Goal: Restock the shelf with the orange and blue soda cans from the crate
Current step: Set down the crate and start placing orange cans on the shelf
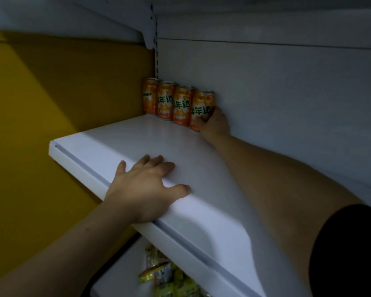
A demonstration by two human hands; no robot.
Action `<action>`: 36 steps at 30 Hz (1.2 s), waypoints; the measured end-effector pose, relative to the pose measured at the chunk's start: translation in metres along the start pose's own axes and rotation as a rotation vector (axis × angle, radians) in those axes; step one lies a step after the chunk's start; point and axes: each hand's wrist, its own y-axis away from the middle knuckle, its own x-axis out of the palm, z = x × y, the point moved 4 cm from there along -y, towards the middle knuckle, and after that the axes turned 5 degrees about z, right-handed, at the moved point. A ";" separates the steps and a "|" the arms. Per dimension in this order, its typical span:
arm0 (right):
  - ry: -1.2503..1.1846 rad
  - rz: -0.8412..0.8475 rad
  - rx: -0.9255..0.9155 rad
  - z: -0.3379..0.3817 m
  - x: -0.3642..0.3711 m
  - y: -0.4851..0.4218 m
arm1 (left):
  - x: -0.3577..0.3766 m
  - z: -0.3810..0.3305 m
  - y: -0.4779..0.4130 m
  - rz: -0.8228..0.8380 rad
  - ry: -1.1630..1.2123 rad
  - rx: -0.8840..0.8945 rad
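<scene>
Several orange soda cans stand upright in a row along the back of the white shelf [137, 142], touching the rear panel. My right hand [215, 123] reaches deep across the shelf and is wrapped around the rightmost orange can [201, 106], fingers at its lower right side. Its neighbours to the left, such as the second can from the right [182, 105], stand untouched. My left hand [146, 187] lies flat on the shelf's front edge with fingers spread, holding nothing. No blue cans and no crate are in view.
A yellow wall [51, 99] flanks the shelf on the left. Another shelf board [266, 9] hangs close overhead. Below the front edge, yellow-green snack packets [165, 275] lie on a lower shelf. The shelf right of the cans is bare.
</scene>
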 end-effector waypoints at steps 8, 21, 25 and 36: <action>0.207 0.268 -0.029 0.041 -0.037 0.073 | -0.016 0.003 0.017 0.022 0.197 0.014; 0.372 0.629 -0.462 0.183 0.027 0.294 | 0.005 0.114 0.254 0.008 0.300 -0.349; 0.404 0.867 -0.527 0.201 0.093 0.380 | 0.038 0.155 0.348 0.065 0.326 -0.517; 0.543 1.369 -0.565 0.166 0.289 0.559 | 0.187 0.260 0.522 0.221 0.643 -0.933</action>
